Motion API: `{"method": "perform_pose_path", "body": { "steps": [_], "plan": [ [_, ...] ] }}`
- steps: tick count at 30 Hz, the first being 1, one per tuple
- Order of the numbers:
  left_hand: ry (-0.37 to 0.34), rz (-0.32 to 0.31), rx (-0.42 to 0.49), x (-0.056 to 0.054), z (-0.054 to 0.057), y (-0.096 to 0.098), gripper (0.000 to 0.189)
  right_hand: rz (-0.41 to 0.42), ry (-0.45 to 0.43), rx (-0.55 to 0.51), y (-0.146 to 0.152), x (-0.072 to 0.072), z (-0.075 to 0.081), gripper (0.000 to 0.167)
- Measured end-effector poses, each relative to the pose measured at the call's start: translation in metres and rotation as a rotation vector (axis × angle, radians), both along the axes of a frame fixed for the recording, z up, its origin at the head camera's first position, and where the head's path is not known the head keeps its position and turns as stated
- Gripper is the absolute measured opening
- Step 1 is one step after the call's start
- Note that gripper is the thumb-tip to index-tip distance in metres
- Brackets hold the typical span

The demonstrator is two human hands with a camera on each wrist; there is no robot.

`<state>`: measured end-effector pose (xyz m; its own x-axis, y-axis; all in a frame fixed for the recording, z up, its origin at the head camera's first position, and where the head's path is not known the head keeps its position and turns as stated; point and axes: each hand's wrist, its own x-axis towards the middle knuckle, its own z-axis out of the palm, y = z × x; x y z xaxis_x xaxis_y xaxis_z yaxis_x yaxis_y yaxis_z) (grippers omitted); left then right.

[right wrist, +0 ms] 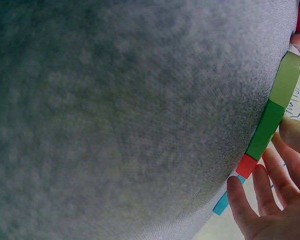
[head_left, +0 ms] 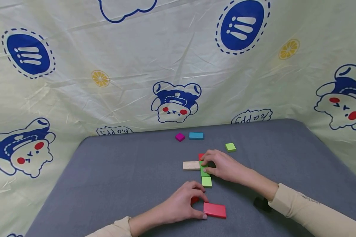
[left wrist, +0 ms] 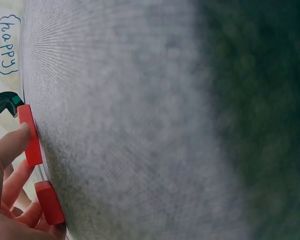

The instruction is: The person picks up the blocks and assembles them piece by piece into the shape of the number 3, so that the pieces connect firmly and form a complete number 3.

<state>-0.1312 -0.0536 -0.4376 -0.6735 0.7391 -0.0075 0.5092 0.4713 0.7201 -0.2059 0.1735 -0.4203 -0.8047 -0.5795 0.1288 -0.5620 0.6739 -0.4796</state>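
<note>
My left hand is low on the table, its thumb and index finger pinching the left end of a flat red rectangular block. A second red block shows partly beneath that hand; in the left wrist view this other block is beside the further fingers. My right hand pinches a dark green block between thumb and fingers. This green block stands in a line between a small red block and a light green square block. A pale wooden block touches its left side.
Towards the back lie a magenta block and a blue block. Another light green block is beyond my right hand. A patterned cloth hangs behind the grey table.
</note>
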Motion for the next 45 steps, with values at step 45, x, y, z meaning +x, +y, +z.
{"method": "perform_pose_path", "body": {
  "steps": [45],
  "plan": [
    [-0.183, 0.282, 0.154, 0.003, 0.01, -0.023, 0.022, -0.027, -0.021, 0.005, -0.002, -0.001, -0.002, 0.018]
  ]
}}
